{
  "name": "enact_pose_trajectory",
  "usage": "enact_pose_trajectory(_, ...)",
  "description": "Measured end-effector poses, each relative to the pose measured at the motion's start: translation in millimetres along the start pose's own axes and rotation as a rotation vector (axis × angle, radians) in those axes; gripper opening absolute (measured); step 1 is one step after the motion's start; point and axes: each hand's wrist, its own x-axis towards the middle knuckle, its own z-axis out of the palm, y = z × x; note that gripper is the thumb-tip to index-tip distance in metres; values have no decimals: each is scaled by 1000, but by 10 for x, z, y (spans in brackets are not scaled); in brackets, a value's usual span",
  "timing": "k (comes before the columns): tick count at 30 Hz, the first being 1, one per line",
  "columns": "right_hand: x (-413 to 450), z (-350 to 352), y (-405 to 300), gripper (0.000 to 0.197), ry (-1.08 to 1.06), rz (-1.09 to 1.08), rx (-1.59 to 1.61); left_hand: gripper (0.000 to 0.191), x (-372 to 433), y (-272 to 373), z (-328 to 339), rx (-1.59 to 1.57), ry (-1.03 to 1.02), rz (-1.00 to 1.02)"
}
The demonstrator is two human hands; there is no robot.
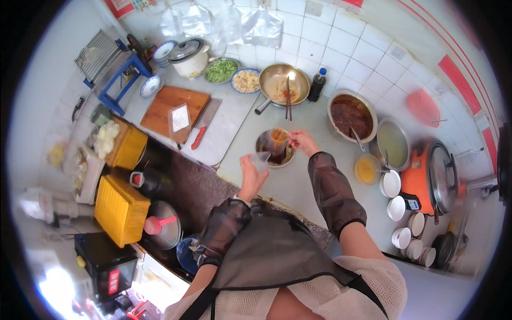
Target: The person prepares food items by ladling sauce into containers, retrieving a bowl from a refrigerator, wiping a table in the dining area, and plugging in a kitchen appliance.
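My right hand (305, 143) pinches the edge of a small vessel (279, 135), perhaps a ladle, with orange-brown contents. It is above a round metal pot (295, 154) with dark reddish-brown liquid inside. At the pot's near left side, my left hand (252, 174) grips a piece of clear plastic (261, 159), cup or bag, I cannot tell which. The plastic partly covers the pot's rim. Dark translucent sleeve covers are on both forearms.
A steel pan (276, 80) with chopsticks stands behind the pot, beside a dark bottle (317, 85). On the right are a bowl of red-brown sauce (348, 112), an orange cooker (416, 176) and several white bowls (396, 208). A red-handled knife (199, 138) lies by a wooden cutting board (160, 116).
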Motion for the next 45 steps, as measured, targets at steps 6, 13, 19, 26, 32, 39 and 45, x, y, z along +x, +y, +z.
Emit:
enact_pose_trajectory(6, -392, 106, -37, 16, 155, -158, 168, 66, 96, 88, 140, 64, 35, -21)
enact_pose_trajectory(13, -1407, 143, -366, 16, -20, -300, 672, 69, 48, 522, 284, 82, 35, 8)
enact_pose_trajectory(19, -2219, 41, -498, 21, 136, -442, 280, 67, -59, 884, 784, 34, 74, 149)
enact_pose_trajectory(26, -1657, -1398, 373, 51, 714, -404, 506, 67, -202, 1110, 1350, -33, 22, 312)
enact_pose_trajectory(32, -1018, -2266, -4, 34, 920, -668, 408, 64, -391, 1215, 1715, -116, -44, 238)
enact_pose_trajectory(39, -884, -2449, -571, 27, 790, -544, 86, 66, -278, 1280, 1931, -135, -194, 131)
enact_pose_trajectory(45, -1643, -2105, -829, 12, 491, -998, -1314, 63, -44, 1144, 2190, -183, -153, 121)
